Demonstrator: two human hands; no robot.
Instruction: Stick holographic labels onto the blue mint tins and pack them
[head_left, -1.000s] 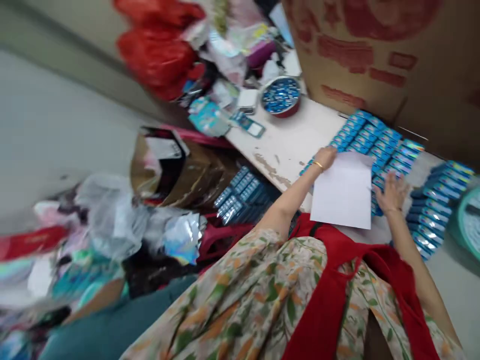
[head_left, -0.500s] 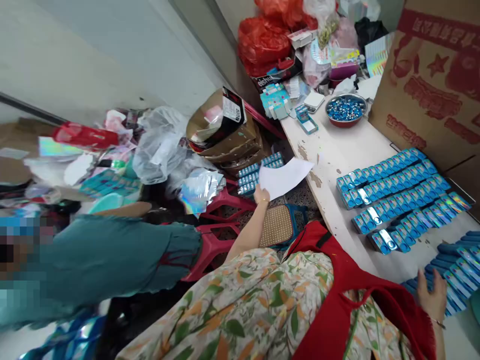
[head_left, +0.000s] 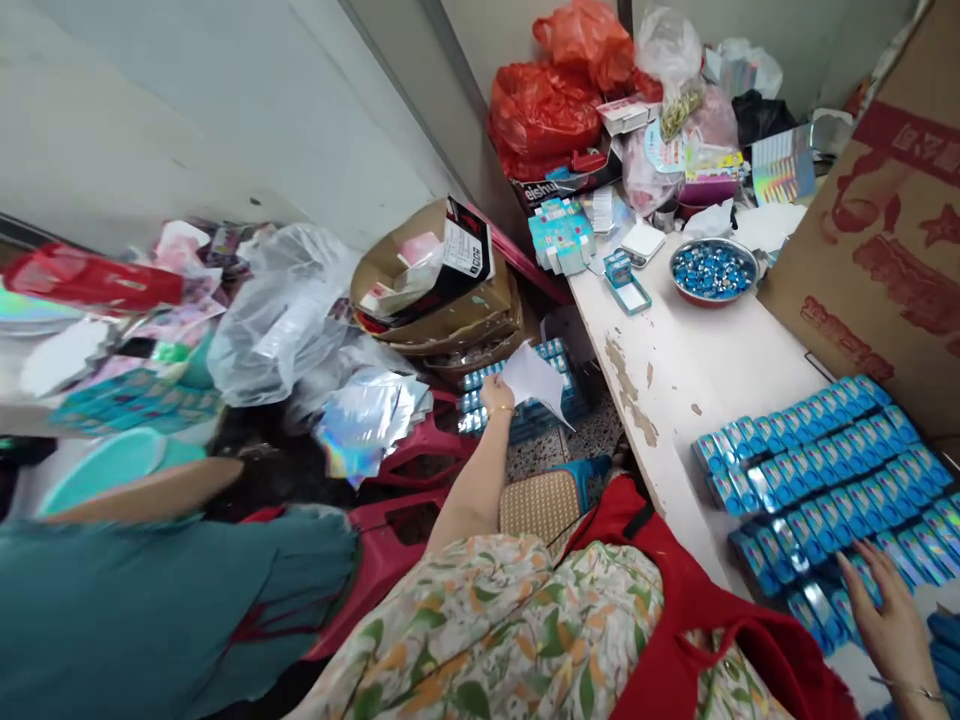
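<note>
My left hand (head_left: 495, 393) is closed on the edge of a white sheet of paper (head_left: 536, 382). The sheet hangs over a stack of small blue boxes (head_left: 555, 420) set low beside the table, hiding part of them. On the table, my right hand (head_left: 889, 600) reaches over rows of small blue boxes (head_left: 825, 470), some with shiny silver parts. Its fingers are spread, with the tips at the front rows; whether they press on the boxes I cannot tell.
A metal bowl (head_left: 712, 270) of blue pieces stands on the white table (head_left: 637, 340), near a large carton (head_left: 885, 240). Woven-seat stool (head_left: 540, 505), red stools (head_left: 397, 540) and an open carton (head_left: 427, 270) crowd the floor. Another person's teal clothing (head_left: 172, 600) is at left.
The view has shifted. My left hand has carried the paper over the low stack of boxes, and the sheet has bent. My right hand has moved onto the rows of blue boxes.
</note>
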